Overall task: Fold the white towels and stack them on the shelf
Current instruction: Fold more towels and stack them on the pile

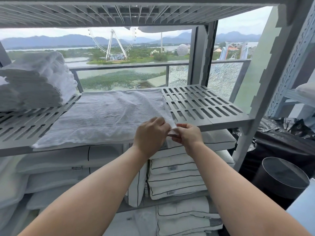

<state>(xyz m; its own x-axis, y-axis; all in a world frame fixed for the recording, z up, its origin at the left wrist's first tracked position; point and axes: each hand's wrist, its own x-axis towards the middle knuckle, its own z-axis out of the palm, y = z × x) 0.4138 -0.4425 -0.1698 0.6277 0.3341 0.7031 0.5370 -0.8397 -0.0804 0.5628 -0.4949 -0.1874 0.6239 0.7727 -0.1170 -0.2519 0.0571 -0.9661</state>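
Towel [105, 116] spread flat across the middle of the slatted shelf [204, 103], front edge reaching the lip. Both hands meet at its near right corner. The left hand [150, 133] pinches the cloth from the left, and the right hand [187, 136] curls round the bunched tip from the right. Their fingertips are mostly hidden behind knuckles and fabric. Over on the left, a stack of folded towels [34, 79] sits on the same shelf, cut off by the frame edge. Below, piped pillows [173, 167] pile up, partly blocked by the forearms. Far right, a dark round bin [281, 181], only partly in view.
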